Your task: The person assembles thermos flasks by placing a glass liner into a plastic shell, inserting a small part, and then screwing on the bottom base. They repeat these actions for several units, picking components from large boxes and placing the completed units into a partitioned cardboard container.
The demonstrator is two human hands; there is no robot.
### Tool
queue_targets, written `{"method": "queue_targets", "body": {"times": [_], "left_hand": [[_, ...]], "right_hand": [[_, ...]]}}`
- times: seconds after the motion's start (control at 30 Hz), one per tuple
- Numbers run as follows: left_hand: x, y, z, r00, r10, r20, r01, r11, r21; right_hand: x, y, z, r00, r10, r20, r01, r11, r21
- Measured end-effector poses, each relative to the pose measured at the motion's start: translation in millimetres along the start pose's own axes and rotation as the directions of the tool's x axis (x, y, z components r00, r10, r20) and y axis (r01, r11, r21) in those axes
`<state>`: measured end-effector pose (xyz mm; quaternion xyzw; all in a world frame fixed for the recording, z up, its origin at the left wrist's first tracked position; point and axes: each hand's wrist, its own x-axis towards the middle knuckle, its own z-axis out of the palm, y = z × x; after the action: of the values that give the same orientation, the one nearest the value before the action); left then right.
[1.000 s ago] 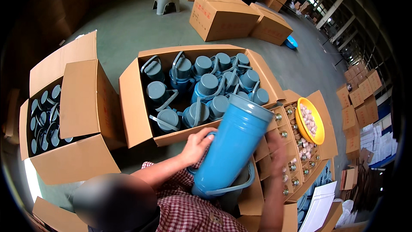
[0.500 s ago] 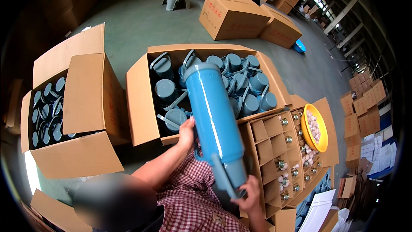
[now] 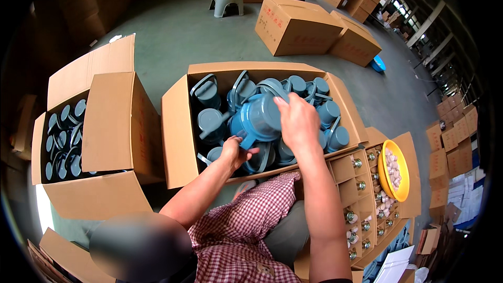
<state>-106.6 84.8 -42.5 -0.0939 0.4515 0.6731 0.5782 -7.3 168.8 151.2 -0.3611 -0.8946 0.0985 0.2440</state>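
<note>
Blue vacuum jug [image 3: 243, 123]: tilted, over open carton [image 3: 175, 144] of lidded jugs [image 3: 210, 119]. Right hand [image 3: 303, 123]: fingers gripping lid end. Left hand [image 3: 234, 152]: at side handle [image 3: 247, 142], finger closure unclear. Risks: tilt could knock neighbours; loose grip could drop it.

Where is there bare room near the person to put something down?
Bare green floor shows between the grey stool and the middle carton's far edge, and between that carton's right side and the stacked cartons. Crowded: the middle carton, full of blue flasks, with left hand and right hand on another; the left carton too.
</note>
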Motion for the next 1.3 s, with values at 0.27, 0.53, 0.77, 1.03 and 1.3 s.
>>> {"method": "queue_targets", "body": {"times": [0.27,0.53,0.77,1.03,1.3], "left_hand": [[-19,71,15,0.8,0.596,0.072,-0.443,0.505,0.74],[126,110,97,0.537,0.742,0.4,-0.257,-0.308,0.916],[179,82,78,0.614,0.648,0.451,-0.071,-0.523,0.849],[71,165,112,0.287,0.764,0.577,-0.251,-0.521,0.816],[-226,106,182,-0.195,0.336,0.921,-0.684,-0.72,0.118]], "right_hand": [[-38,74,184,0.94,-0.068,0.335,0.108,0.989,-0.102],[-47,52,206,0.927,-0.056,0.371,0.013,0.993,0.117],[-61,74,168,0.99,-0.14,0.035,0.116,0.918,0.379],[-90,89,148,0.986,0.156,0.055,-0.146,0.66,0.737],[-98,155,100,0.813,0.542,0.212,-0.267,0.025,0.963]]}}
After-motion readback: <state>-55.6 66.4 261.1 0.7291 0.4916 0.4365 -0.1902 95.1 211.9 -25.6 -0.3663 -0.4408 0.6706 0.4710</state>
